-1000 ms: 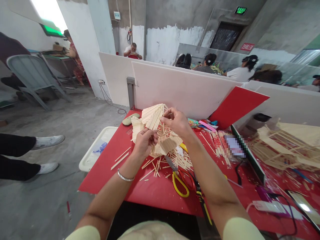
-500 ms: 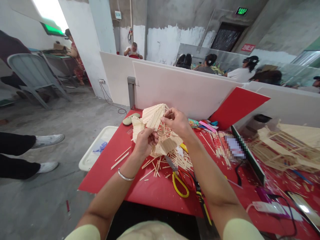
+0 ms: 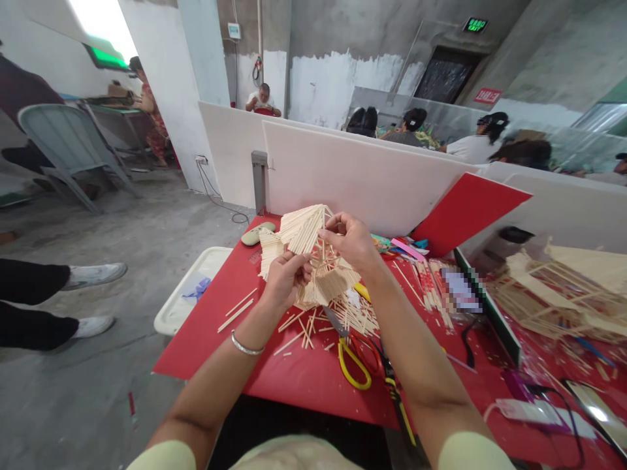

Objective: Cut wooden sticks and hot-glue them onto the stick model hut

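Both hands gripped the stick model (image 3: pixel 313 258) above the red tabletop (image 3: pixel 206 333), toward its far edge: left hand (image 3: pixel 285 277) clasping the lower side, right hand (image 3: pixel 350 243) pinching the upper frame. Light, even pressure seemed wise; glued sticks look fragile. Versus a second earlier: grips unchanged, hands barely shifted. Yellow-handled scissors (image 3: pixel 349 356) lay nearer.

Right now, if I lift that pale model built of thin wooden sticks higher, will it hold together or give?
Probably light: the pale stick model is an open lattice. Likely fragile: its sticks are thin, and loose ones litter the red table. Both hands, left and right, support it.
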A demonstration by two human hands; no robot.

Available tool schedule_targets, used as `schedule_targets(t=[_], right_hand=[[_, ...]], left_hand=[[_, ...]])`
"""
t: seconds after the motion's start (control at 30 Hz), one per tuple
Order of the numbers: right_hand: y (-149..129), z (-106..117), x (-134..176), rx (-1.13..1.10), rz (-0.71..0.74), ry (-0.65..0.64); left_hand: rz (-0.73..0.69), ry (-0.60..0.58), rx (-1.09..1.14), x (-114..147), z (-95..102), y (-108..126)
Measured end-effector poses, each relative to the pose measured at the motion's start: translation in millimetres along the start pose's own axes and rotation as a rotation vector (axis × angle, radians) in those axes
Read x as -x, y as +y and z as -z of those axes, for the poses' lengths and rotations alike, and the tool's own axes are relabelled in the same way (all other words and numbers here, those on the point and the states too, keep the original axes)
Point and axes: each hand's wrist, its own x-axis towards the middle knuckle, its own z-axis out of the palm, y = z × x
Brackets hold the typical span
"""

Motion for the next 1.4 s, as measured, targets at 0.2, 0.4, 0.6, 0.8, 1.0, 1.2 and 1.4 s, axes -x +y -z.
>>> schedule_targets(t=[0.2,0.4,0.6,0.8,1.0,1.2,1.4], right_hand=[[5,0,-3,0.033,0.019,0.006],[7,1,-3,0.012,0.009,-0.005],[4,2,-1,-0.035,-0.017,-0.025],[3,1,0,-0.076,-0.011,-0.030],[1,0,-1,-0.082,-0.030,-0.019],[0,0,-1,-0.079,-0.042,-0.020],[-4,-1,-1,-0.088,-0.048,-0.019]], left_hand=[[0.006,0.000,0.005,1,-1.4,1],[-0.001,-0.009,0.002,0,-1.0,1],[-0.003,-0.009,0.005,-1,-0.1,0],[-0.016,-0.004,0.007,-3,1.2,-3],[-0.016,-0.006,0.006,-5,1.4,-4],[0.020,0.005,0.015,-2,-2.3,1],[0.031,0.011,0.026,-2,-2.9,1]])
